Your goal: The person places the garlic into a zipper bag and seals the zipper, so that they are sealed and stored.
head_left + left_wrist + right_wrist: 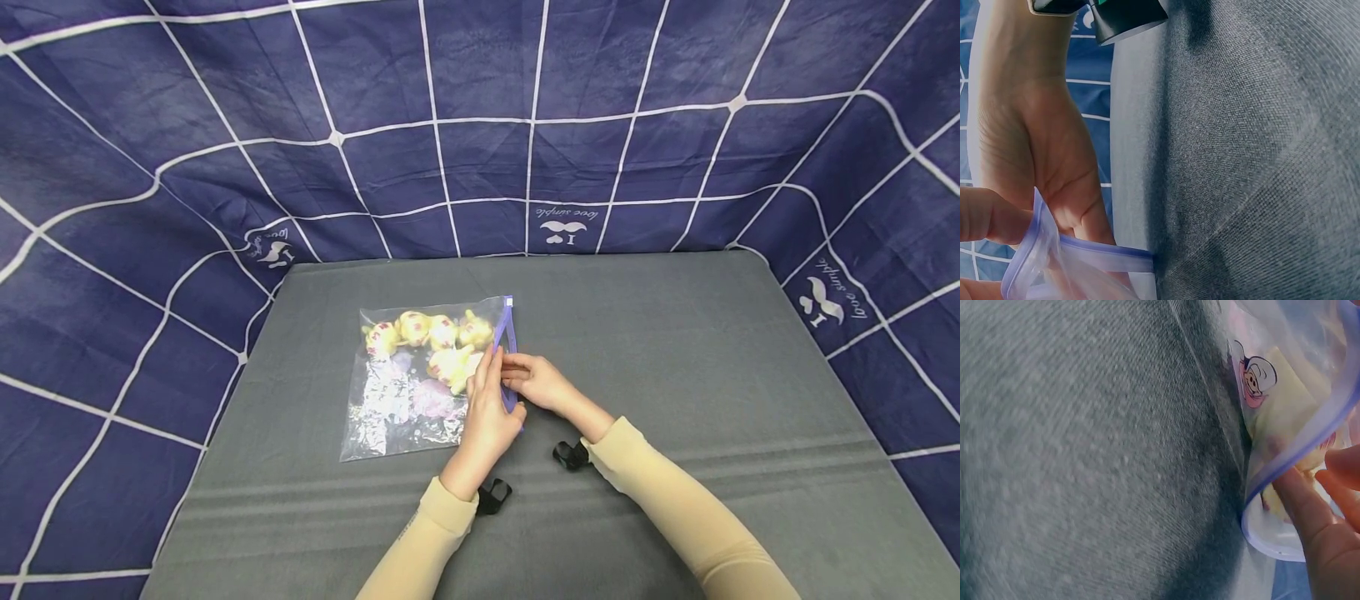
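A clear zip bag (408, 429) with a purple rim lies flat on the table, its mouth facing right. Several small yellow toys (412, 328) with red marks show through its plastic. My left hand (487, 421) reaches over the mouth and grips the purple rim (1100, 249) between thumb and fingers, lifting it into a gap. From the right, my right hand (543, 385) puts its fingers inside the mouth. In the right wrist view one straight finger (1307, 503) lies close to a yellow toy (1285, 403); its tip is partly hidden.
The grey table cover (637, 333) runs beneath and around the bag. A blue cloth with white lines (487, 158) hangs at the back and both sides. A black wrist device (495, 496) sits at my left wrist, another black device (572, 455) at my right.
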{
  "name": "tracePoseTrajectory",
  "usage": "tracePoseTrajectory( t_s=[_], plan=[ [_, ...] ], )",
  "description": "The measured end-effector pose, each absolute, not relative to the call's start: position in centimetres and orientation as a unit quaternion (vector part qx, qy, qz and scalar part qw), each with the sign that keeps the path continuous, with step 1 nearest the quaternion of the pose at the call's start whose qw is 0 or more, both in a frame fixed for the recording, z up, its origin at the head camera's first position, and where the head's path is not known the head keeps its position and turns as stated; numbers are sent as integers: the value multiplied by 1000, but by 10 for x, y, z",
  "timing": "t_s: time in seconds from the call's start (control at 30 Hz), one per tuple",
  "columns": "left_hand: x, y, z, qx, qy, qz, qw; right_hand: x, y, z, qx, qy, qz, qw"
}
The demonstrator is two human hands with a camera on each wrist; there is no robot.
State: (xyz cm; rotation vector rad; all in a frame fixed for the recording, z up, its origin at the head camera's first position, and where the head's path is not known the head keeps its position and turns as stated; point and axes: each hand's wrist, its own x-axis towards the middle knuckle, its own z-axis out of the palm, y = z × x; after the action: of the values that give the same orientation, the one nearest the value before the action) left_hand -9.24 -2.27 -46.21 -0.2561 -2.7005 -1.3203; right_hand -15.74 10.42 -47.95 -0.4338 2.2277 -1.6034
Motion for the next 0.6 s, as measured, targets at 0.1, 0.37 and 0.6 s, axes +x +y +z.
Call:
tracePoseTrajectory(
  t_s=[0.1,0.37,0.6],
  plan=[
    [-92,-22,-462,-85,-894,-436,63,-158,103,-479,-161,788,-561,195],
    [-92,-21,-462,-87,-893,-436,69,-161,101,-482,-189,769,-564,236],
    [-92,-22,-462,-86,-892,-438,69,-165,104,-480,-168,739,-600,257]
  ],
)
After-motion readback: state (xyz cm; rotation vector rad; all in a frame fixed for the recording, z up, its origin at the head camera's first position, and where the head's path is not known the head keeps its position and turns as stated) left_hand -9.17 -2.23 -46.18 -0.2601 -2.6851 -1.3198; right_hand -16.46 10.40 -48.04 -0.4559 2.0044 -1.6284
